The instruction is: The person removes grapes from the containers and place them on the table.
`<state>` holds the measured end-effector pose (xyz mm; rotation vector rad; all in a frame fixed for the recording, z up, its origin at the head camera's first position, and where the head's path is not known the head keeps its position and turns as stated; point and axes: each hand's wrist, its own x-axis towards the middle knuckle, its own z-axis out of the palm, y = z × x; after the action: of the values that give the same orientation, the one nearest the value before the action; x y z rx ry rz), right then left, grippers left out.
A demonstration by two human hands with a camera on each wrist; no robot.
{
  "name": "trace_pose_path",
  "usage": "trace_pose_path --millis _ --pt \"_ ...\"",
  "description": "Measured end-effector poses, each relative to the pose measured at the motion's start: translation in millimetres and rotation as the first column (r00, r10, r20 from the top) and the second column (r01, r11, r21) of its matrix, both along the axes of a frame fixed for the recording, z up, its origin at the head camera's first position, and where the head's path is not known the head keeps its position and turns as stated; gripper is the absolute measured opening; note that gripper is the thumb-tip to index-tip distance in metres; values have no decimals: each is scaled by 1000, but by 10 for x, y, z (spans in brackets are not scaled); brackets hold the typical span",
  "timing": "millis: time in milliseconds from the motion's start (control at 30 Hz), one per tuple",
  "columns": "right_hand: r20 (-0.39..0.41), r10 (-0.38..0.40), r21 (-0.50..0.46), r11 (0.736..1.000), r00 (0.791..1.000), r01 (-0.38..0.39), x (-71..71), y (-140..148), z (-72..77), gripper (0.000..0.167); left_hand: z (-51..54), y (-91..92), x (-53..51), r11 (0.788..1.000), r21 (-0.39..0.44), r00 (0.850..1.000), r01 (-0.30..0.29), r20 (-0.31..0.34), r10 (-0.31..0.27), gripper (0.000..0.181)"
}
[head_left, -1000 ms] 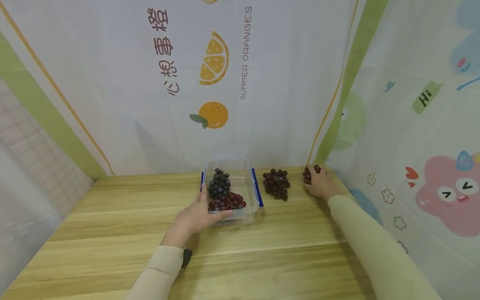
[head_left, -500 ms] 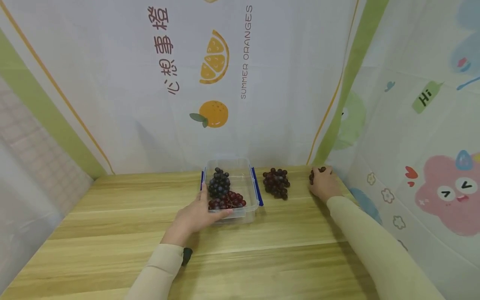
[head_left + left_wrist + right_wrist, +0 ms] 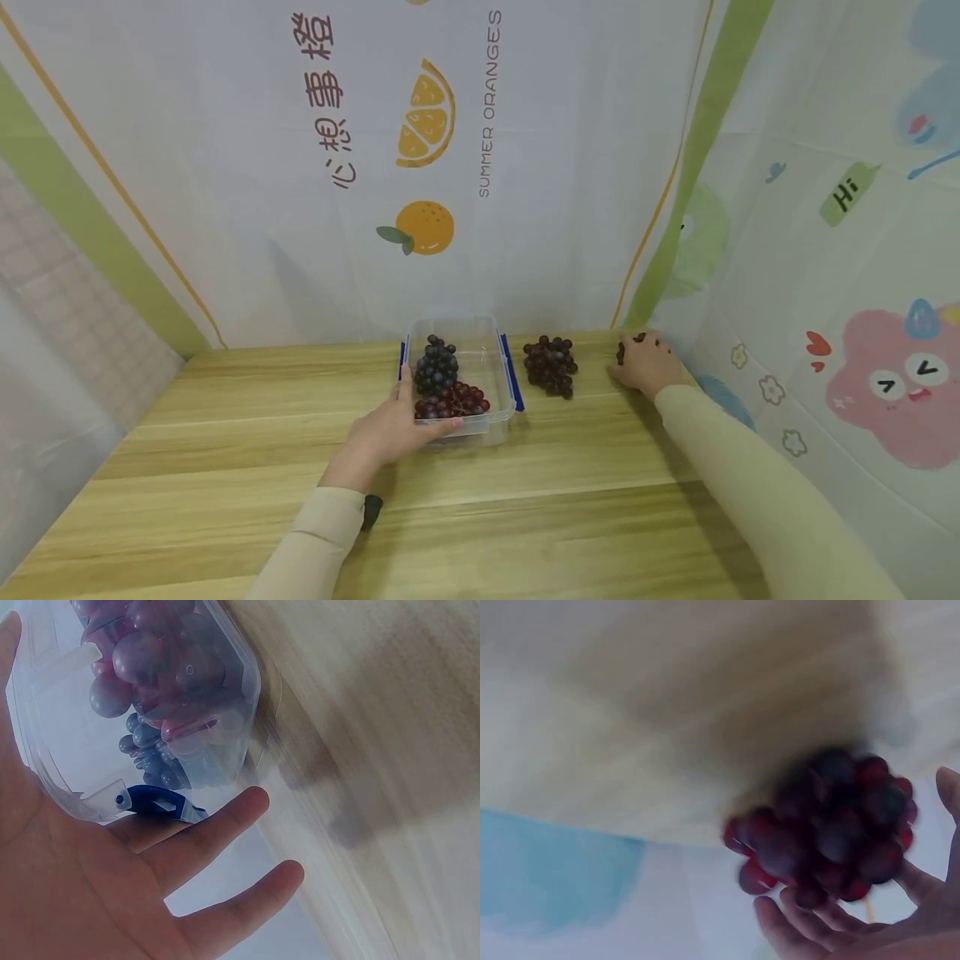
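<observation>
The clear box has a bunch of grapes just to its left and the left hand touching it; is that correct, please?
No: in the head view, that bunch of grapes lies just to the right of the clear box, which the left hand touches.

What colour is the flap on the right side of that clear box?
The flap is deep blue; it shows best in the head view.

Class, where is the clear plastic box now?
In the head view, the clear box stands centrally near the table's far edge, the left hand touching its near left corner, a grape bunch to its right.
</observation>
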<state>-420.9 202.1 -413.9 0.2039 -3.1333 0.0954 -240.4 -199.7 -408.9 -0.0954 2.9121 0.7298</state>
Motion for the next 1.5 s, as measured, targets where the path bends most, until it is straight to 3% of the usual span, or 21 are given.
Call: trace_pose_path --millis 167,367,467,633,833,1033,1133,1400,1500 --pt "16 68 38 997 998 -69 36 -115 290 73 3 1 6 1000 10 1000 1 3 -1 144" --pt "76 92 40 995 993 -96 121 -262 680 69 -2 18 5 1000 14 1000 3 2 -3 144" --pt "85 163 89 981 983 -170 140 -358 834 66 4 24 9 1000 12 1000 1 0 -1 144" --pt "138 289 100 948 947 -303 222 -647 1080 65 27 19 25 1000 1 1000 0 -4 0 143" --pt "203 407 68 902 891 -427 410 -1104 1302 66 16 2 20 1000 11 1000 -3 9 3 144" --pt "210 510 95 838 834 -537 632 -1571 1390 66 -33 -26 -2 1000 12 1000 -2 10 2 145" --pt "224 534 77 824 815 -561 727 -1772 1378 65 -46 -35 -8 1000 11 1000 0 7 0 145" --pt "250 592 7 790 766 -613 840 -2163 1179 65 -7 -17 4 1000 21 1000 7 11 -7 144" --pt "267 595 -11 788 758 -615 836 -2286 1048 64 11 -9 11 1000 20 1000 9 7 -9 143"
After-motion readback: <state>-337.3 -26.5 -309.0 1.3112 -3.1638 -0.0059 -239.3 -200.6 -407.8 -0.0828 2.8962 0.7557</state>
